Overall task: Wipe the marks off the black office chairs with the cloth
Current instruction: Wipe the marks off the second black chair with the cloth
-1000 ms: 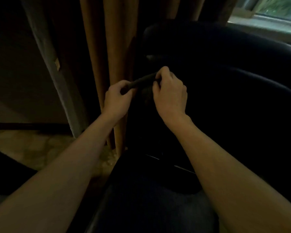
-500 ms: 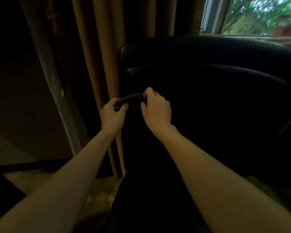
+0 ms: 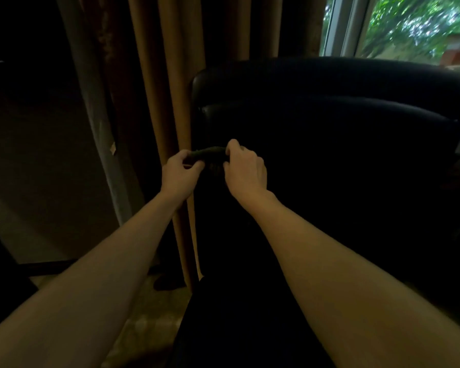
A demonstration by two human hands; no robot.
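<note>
A black office chair [image 3: 329, 123] fills the right half of the view, its padded back facing me. A dark cloth [image 3: 210, 152] is stretched between my hands in front of the chair's left side. My left hand [image 3: 179, 173] pinches its left end with curled fingers. My right hand [image 3: 246, 170] grips its right end, knuckles up. The room is very dim, and any marks on the chair are too dark to make out.
Brown curtains [image 3: 168, 107] hang just left of the chair, beside a pale door or window frame [image 3: 96, 123]. A window [image 3: 409, 25] with green trees behind it is at the top right. Patterned floor [image 3: 149, 314] shows below.
The view has tilted upward, so the window and the chair's top edge now show. Both hands stay on the cloth and appear lower against the chair back.
</note>
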